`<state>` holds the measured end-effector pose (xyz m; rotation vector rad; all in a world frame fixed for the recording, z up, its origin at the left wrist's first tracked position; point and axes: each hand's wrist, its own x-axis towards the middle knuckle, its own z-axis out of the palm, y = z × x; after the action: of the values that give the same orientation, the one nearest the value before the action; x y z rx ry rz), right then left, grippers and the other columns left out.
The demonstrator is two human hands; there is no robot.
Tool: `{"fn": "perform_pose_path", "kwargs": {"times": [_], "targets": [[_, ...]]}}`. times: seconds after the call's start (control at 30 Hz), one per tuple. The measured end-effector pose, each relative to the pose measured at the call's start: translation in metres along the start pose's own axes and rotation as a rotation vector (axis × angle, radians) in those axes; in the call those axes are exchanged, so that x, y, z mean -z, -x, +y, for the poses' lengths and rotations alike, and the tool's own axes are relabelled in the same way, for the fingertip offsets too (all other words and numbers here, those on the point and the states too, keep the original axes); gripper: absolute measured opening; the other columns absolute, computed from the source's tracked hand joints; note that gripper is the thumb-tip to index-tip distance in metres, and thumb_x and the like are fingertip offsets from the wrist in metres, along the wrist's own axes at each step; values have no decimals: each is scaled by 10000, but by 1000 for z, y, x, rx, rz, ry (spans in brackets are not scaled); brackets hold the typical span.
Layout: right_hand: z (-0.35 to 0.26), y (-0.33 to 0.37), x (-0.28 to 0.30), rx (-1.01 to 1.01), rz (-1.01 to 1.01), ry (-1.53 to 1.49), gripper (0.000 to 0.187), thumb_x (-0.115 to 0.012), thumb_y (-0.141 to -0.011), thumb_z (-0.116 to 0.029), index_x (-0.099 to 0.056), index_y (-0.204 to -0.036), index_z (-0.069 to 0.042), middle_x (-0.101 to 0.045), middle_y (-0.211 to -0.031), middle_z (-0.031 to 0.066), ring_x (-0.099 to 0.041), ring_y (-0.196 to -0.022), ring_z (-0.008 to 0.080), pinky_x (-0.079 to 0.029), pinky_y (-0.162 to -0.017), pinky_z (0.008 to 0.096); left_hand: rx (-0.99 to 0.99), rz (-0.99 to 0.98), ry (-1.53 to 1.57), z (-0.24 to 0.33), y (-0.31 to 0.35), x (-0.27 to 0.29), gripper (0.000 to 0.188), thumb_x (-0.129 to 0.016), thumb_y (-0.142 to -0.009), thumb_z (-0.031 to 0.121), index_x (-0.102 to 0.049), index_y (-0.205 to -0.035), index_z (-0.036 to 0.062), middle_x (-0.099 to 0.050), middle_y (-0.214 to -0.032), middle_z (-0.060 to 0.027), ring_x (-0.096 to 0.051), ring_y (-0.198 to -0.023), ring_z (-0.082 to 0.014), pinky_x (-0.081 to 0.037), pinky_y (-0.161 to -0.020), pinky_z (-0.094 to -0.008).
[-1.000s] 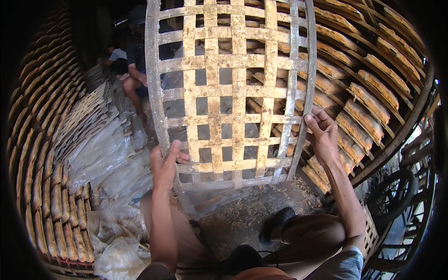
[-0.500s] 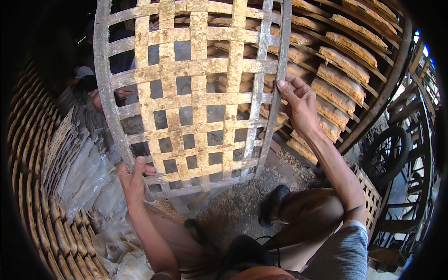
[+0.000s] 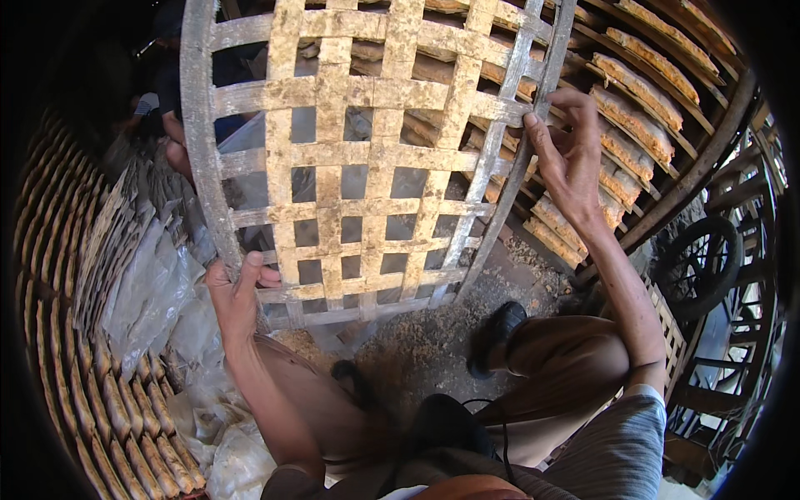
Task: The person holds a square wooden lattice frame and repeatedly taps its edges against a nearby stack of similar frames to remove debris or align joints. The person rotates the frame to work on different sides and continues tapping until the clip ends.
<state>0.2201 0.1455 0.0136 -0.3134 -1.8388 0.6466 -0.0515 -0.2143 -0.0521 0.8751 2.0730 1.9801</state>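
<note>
A woven lattice tray of flat bamboo strips (image 3: pixel 383 157) with a dark wooden frame stands tilted up in front of me, and both of my hands grip it. My left hand (image 3: pixel 233 300) closes round the lower left corner of the frame, thumb up and fingertips poking through the weave. On the right side rail, my right hand (image 3: pixel 573 162) pinches the frame between thumb and fingers. Past the strips, the tray's openings show dark floor and stacked slabs. The tray's top edge is cut off by the view.
Racks of slabs with orange-brown edges (image 3: pixel 637 133) rise at the right. Cloudy plastic sheets (image 3: pixel 150 287) lie at the left beside more slabs in rows (image 3: pixel 125 417). A dark wheel (image 3: pixel 735 258) stands far right. Another person's arm (image 3: pixel 177 154) shows at the upper left.
The tray's upper part has swung to the right, and my right hand has moved right and up with its side rail. My left hand has risen slightly, staying at the corner.
</note>
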Motion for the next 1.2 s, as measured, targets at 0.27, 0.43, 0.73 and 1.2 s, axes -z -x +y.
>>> {"fn": "perform_pose_path", "kwargs": {"times": [0.27,0.43,0.73,1.2], "targets": [[-9,-8,38,-81,-477,561,173,-745,-986,-112,-807,-1117,-18,-808,-883,131,-634,-562,167,-541,-573,370,-45,-56,-98,4,5,11,187,-782,-980,136,-709,-1035,-27,-747,-801,-102,-715,-651,-168,-591,-632,-312],[-4,-5,44,283,-609,638,143,-717,-989,-66,-779,-1078,27,-785,-886,157,-700,-618,215,-556,-609,377,2,-83,-140,17,4,9,161,-804,-953,76,-724,-996,-57,-755,-858,-111,-739,-675,-164,-618,-639,-299],[-25,13,43,-140,-346,378,374,-559,-1136,-334,-644,-921,-40,-558,-633,2,-554,-550,72,-430,-505,310,53,-167,-54,16,1,11,218,-845,-929,132,-778,-1046,-39,-770,-842,-100,-742,-702,-146,-622,-633,-290],[-85,33,-23,815,-768,986,418,-756,-938,-491,-706,-1125,-121,-738,-1173,118,-719,-1131,259,-544,-1025,504,-257,-661,-624,22,10,-33,436,-960,-770,367,-798,-898,-17,-711,-666,-91,-539,-554,-186,-453,-599,-375]]}}
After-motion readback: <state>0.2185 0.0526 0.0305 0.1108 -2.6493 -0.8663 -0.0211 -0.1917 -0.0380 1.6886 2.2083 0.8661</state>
